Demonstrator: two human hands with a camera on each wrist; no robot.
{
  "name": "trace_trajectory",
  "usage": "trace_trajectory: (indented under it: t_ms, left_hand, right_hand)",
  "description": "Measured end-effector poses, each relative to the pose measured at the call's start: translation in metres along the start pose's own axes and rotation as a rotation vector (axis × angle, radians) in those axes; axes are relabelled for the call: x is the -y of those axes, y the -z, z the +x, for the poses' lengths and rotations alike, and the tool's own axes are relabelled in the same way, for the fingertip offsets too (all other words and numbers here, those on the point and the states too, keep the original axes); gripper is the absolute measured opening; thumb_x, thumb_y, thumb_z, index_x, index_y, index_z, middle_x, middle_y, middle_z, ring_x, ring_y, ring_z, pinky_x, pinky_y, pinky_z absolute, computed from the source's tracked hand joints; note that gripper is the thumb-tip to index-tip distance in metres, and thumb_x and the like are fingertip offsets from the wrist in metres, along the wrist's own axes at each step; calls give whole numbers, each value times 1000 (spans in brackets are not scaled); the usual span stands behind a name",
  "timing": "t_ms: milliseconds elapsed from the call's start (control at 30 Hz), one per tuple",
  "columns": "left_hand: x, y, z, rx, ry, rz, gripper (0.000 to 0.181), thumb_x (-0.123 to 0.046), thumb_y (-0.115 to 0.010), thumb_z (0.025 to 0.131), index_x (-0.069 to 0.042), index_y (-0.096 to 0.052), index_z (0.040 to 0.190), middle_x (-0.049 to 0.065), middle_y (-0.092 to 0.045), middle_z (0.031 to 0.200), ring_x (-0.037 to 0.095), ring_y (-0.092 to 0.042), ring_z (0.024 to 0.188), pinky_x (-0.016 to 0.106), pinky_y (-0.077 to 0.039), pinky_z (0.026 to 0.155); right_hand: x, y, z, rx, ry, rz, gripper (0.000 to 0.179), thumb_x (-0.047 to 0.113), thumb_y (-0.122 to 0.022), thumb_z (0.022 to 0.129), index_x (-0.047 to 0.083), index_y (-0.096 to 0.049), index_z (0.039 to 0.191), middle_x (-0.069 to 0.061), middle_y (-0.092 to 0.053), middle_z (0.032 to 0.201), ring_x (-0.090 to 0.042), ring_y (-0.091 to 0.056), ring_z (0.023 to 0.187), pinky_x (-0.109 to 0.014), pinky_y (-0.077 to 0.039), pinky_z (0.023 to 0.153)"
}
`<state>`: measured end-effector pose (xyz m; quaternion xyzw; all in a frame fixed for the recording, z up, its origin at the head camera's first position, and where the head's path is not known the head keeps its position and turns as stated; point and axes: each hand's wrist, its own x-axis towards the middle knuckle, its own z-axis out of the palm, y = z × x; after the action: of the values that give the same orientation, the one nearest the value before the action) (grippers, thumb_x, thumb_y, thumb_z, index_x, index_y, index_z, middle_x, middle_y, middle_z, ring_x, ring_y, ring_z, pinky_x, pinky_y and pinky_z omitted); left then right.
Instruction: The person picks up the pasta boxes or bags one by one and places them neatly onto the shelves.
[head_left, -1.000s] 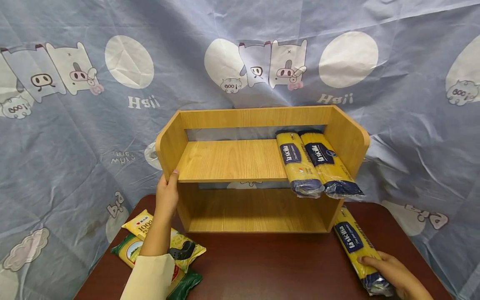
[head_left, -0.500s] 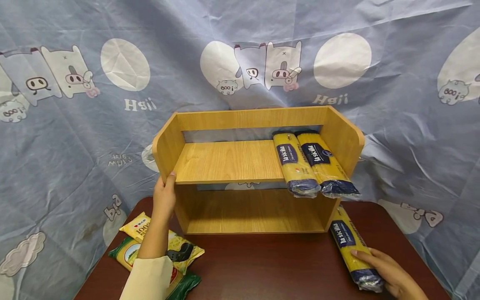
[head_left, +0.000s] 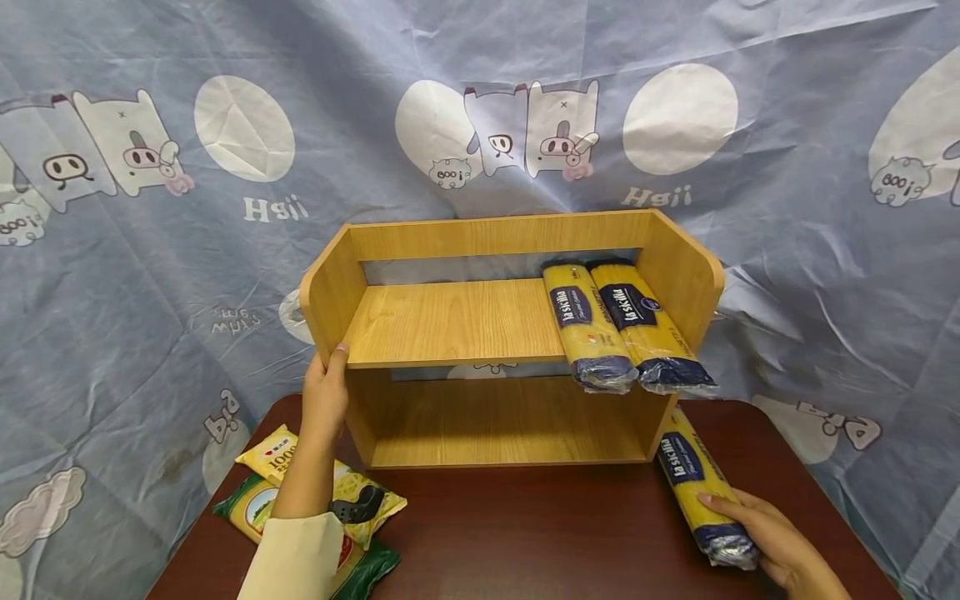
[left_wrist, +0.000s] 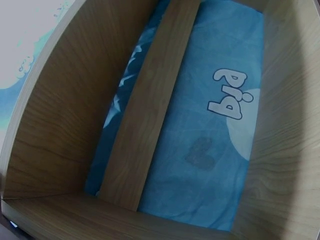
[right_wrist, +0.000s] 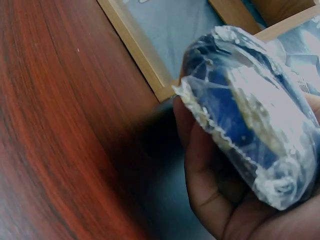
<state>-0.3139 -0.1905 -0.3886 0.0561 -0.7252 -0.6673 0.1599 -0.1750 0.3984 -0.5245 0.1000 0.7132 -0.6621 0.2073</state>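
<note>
At the left of the head view my left hand (head_left: 326,397) grips the front edge of the wooden shelf's (head_left: 457,321) left side, its thumb at the upper board. The left wrist view looks into the shelf, past a wooden rail (left_wrist: 150,105). My right hand (head_left: 772,533) holds a yellow spaghetti pack (head_left: 693,479) with a dark blue label, beside the shelf's lower right side. Its fingers curl under the pack's crinkled clear end (right_wrist: 250,120) in the right wrist view. Two similar spaghetti packs (head_left: 588,325) lie side by side on the upper board's right part, their ends overhanging its front edge.
Left of the shelf, a yellow bag (head_left: 367,500) lies over a green-and-yellow bag (head_left: 247,504) on the dark red table (head_left: 517,533). My left forearm crosses above both, a black wrist device (head_left: 360,504) on it. A printed blue cloth (head_left: 480,50) hangs behind.
My right hand has moved the spaghetti pack slightly forward and up along the shelf's right side. My left hand keeps its grip on the shelf. The head view has shifted a little.
</note>
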Motion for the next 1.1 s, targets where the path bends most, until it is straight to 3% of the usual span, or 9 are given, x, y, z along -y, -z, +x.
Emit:
trace_trajectory:
  t_ms: [133, 233, 433, 667, 1100]
  left_hand:
    - [0, -1, 0, -3, -2, -2, 57, -47, -45, 104, -9, -49, 146, 20, -55, 139, 30, -50, 127, 45, -36, 113]
    - [0, -2, 1, -4, -6, -6, 56, -47, -46, 104, -10, -49, 147, 19, -55, 140, 30, -50, 128, 45, -36, 114]
    - [1, -4, 2, -9, -13, -8, 55, -46, -46, 104, -9, -49, 146, 19, -55, 140, 30, -51, 129, 45, -36, 114]
    - [1, -2, 2, -20, -5, -1, 55, -47, -47, 104, -10, -50, 144, 19, -54, 139, 30, -50, 128, 45, -36, 113]
    - [-2, 1, -1, -11, -13, -12, 56, -46, -45, 105, -10, -47, 147, 19, -53, 141, 30, -50, 129, 45, -35, 115]
  right_hand:
    - [0, 0, 0, 27, 36, 51, 31, 31, -48, 107, 14, -51, 133, 1, -70, 96, -18, -71, 85, -38, -61, 76]
    - [1, 1, -1, 35, 51, 95, 13, 29, -46, 108, 30, -56, 116, 2, -71, 95, -17, -72, 84, -38, -61, 75]
    - [4, -1, -5, -7, 64, 146, 16, 29, -47, 108, 43, -56, 106, 3, -71, 94, -17, -72, 84, -39, -61, 74]
    - [11, -3, -7, -35, 76, 182, 17, 30, -50, 107, 45, -56, 104, 4, -71, 95, -16, -71, 86, -40, -61, 76]
    - [15, -12, -10, -116, 301, 234, 38, 16, -47, 108, 50, -60, 114, 7, -74, 91, -14, -72, 79, -39, -61, 66]
